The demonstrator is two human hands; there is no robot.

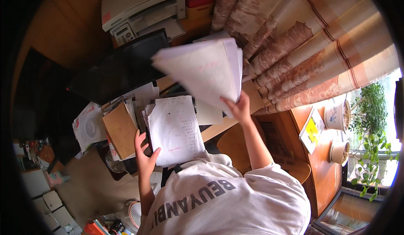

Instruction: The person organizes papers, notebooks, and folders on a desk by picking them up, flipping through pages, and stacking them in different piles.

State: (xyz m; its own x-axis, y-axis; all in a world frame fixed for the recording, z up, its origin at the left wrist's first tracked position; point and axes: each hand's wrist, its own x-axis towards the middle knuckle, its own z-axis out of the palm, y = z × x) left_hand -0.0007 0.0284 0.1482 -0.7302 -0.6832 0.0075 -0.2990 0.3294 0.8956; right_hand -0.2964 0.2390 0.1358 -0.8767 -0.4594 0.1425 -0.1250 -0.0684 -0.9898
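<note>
A thick sheaf of printed paper sheets is raised over the desk, blurred along its left side. My right hand grips it by its lower edge, with the thumb on top. Close to my body lies a stack of papers with printed and handwritten marks. My left hand is at the left edge of this stack, fingers apart and holding nothing; whether the thumb touches the paper I cannot tell. Just left of it, a brown cardboard folder or envelope rests on more papers.
Behind the papers stands a dark monitor, with a printer beyond it. Patterned curtains hang at the right. Potted plants and a booklet sit on a wooden ledge. A fan is at lower left.
</note>
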